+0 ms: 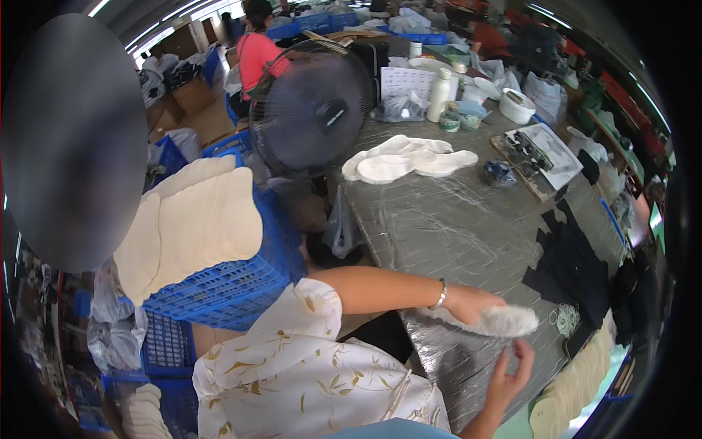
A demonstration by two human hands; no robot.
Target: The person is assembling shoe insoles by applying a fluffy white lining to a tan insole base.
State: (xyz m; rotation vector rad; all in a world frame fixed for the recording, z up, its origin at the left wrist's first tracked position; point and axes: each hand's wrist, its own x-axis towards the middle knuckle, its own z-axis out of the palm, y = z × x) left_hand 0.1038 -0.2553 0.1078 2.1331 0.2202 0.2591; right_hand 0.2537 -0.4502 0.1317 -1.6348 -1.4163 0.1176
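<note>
On the near part of the grey table (pixel 431 234), a fluffy white insole (pixel 508 322) lies under my left hand (pixel 472 301). The fingers of that hand are closed over its middle and partly hidden by the pile. My right hand (pixel 507 374) is just nearer to me than the insole, apart from it, with thumb and fingers spread and nothing between them. Farther back on the table rests a small pile of white insoles (pixel 398 162). Strips of black fabric (pixel 574 256) and a coil of pale string (pixel 564 320) lie to the right.
Blue crates (pixel 219 289) at left hold stacked cream insoles (pixel 197 219). A large fan (pixel 311 110) stands beyond them. A white bottle (pixel 439 95), a white tub (pixel 517 107) and a tray (pixel 548 154) occupy the table's far side. More cream insoles (pixel 574 380) line the right edge. A person in pink (pixel 257 62) is behind the fan.
</note>
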